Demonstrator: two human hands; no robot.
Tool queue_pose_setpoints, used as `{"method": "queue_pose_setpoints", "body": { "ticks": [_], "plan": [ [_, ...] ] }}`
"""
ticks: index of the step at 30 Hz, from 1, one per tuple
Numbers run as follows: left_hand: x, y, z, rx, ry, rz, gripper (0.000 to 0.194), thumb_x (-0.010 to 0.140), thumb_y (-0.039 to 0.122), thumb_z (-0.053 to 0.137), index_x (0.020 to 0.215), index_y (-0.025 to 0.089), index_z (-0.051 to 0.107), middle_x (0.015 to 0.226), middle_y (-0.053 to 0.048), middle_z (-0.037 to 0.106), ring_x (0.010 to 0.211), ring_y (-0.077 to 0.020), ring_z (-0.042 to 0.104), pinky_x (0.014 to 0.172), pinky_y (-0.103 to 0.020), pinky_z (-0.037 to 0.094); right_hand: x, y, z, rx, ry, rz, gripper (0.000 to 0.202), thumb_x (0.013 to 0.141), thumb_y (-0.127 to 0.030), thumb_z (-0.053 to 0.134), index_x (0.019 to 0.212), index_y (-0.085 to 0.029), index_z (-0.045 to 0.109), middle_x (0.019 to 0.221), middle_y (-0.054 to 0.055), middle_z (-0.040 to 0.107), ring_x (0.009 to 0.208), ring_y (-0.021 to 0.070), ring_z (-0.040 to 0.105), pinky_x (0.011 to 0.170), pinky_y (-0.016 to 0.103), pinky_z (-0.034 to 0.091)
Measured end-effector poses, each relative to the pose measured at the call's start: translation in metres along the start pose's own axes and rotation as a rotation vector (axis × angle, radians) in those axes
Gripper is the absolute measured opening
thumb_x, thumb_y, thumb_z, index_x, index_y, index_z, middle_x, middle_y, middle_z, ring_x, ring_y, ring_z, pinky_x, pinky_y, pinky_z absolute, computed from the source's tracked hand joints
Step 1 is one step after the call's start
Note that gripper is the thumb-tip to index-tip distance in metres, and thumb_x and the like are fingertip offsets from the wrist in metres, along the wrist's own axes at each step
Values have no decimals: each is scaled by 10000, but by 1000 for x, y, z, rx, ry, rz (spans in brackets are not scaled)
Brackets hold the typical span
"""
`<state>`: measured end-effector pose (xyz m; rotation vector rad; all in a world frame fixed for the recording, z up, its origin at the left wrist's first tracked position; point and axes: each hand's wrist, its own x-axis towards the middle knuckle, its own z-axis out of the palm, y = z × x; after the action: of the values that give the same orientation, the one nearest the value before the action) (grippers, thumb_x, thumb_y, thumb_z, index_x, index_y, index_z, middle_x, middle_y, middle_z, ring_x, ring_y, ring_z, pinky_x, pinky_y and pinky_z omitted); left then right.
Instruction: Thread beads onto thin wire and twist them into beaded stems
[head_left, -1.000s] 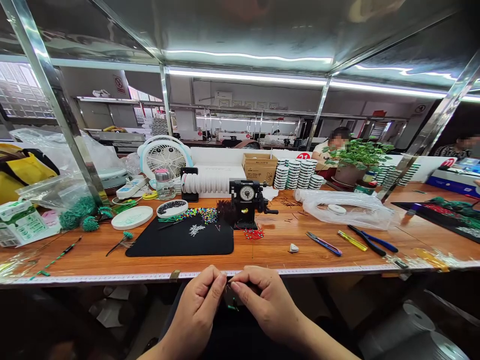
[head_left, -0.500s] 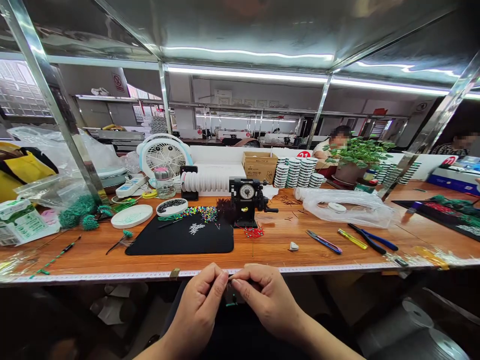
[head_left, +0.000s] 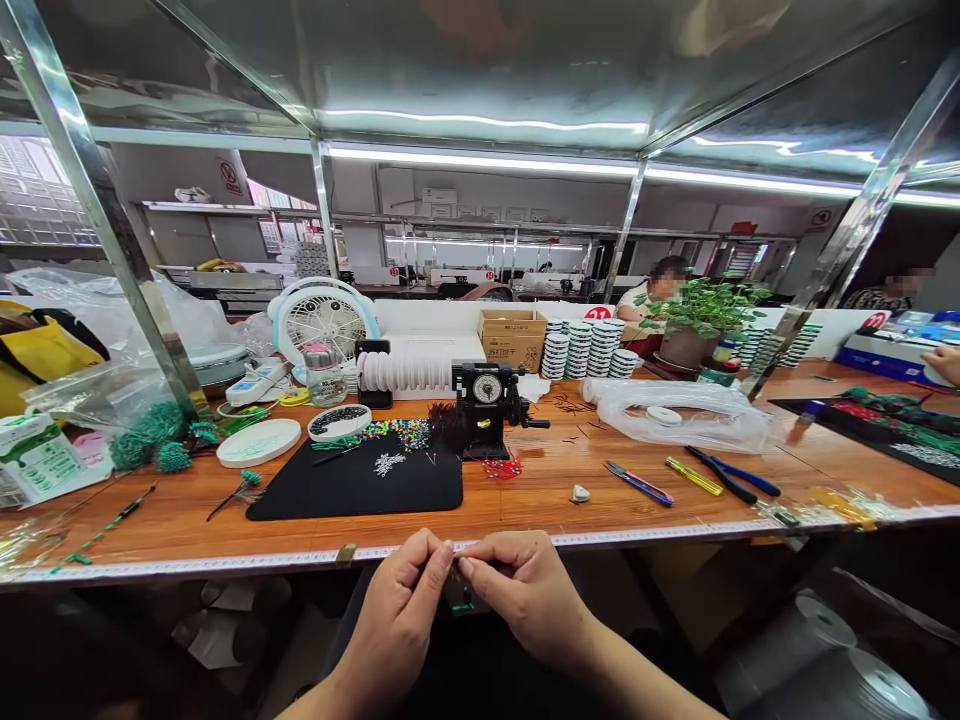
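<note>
L hand (head_left: pixel 397 610) & R hand (head_left: pixel 525 590) pinch thin strand nr table (head_left: pixel 525 515) edge.

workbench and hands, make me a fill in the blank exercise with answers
The mat under the white beads is ____.
The tool between the snips and the pliers is ____.
The bright bit between the left hand and the right hand is ____.
Missing words: black; yellow; green

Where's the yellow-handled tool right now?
In the head view, the yellow-handled tool lies on the bench's right side, between the blue-and-red cutters and the blue-and-black pliers.
</note>
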<state>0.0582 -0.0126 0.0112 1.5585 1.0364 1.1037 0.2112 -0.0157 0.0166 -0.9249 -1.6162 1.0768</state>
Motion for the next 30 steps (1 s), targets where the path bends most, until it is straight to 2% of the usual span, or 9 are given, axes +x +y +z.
{"method": "queue_pose_setpoints", "body": {
  "ticks": [4, 8, 15, 19, 25, 30],
  "plan": [
    [-2, -3, -1, -2, 25, -6, 332, 843, 438, 506, 632, 184, 470, 577, 26, 417, 494, -103, 309, 445, -208, 266, 0, 2, 0, -42, 5, -19, 263, 834, -315, 552, 741, -150, 734, 637, 23, 632, 577, 120, 496, 550, 232, 387],
    [-2, -5, -3, 4, 31, -3, 318, 857, 424, 491, 652, 182, 471, 588, 30, 410, 494, -96, 302, 448, -207, 268, -1, -1, -3, -45, -19, -55, 231, 849, -287, 545, 814, -153, 731, 691, 29, 655, 626, 128, 523, 598, 237, 406],
    [-5, -6, -1, 30, 3, 13, 314, 876, 402, 468, 652, 181, 448, 592, 35, 392, 513, -97, 297, 467, -209, 269, -3, 3, -1, -20, 11, -7, 245, 820, -315, 578, 729, -126, 704, 598, 11, 592, 565, 113, 482, 549, 229, 395],
    [-5, -5, -1, 47, 10, 33, 315, 872, 393, 476, 641, 180, 458, 589, 28, 408, 533, -107, 321, 486, -214, 285, -2, 4, -1, -18, 18, 9, 242, 817, -321, 583, 743, -137, 722, 610, 16, 616, 562, 116, 499, 537, 224, 394],
    [-5, -6, -1, 5, 4, 29, 283, 886, 378, 454, 680, 185, 473, 617, 21, 423, 525, -105, 321, 472, -213, 276, -3, -4, -10, -80, -31, -70, 181, 848, -250, 562, 894, -176, 721, 769, 31, 683, 698, 143, 585, 646, 232, 435],
    [-6, -2, -1, 79, 0, 53, 296, 893, 369, 442, 658, 190, 436, 613, 26, 395, 546, -113, 326, 501, -224, 288, -4, -5, -10, -119, -23, -39, 184, 843, -243, 566, 780, -132, 700, 672, 22, 633, 621, 124, 529, 582, 225, 394]
  ]
}}
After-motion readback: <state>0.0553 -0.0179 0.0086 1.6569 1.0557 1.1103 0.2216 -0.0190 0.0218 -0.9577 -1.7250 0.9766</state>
